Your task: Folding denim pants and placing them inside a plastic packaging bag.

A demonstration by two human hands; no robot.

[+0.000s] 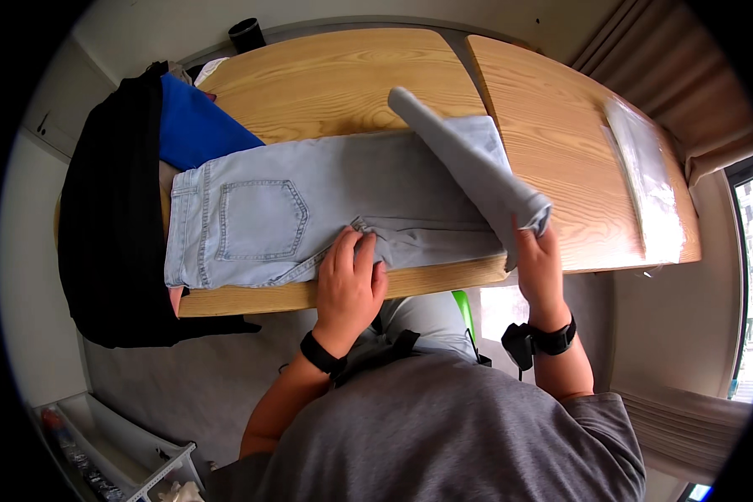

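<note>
A pair of light blue jeans (343, 180) lies folded lengthwise across the wooden table, with the waistband at the left and a back pocket facing up. My left hand (349, 284) rests on the near edge by the crotch seam, its fingers stretched over the cloth and the thumb apart. At the right end, my right hand (540, 263) grips the hem of a trouser leg (477, 171). That leg end is lifted and turned up in a slanting fold, while the layer under it stays on the table.
Black cloth (109, 209) drapes over the table's left end beside a blue garment (197, 125). Clear plastic bags (644, 180) lie on the right-hand table (552, 109). A dark bin (246, 35) stands behind, and a white crate (125, 443) sits at lower left.
</note>
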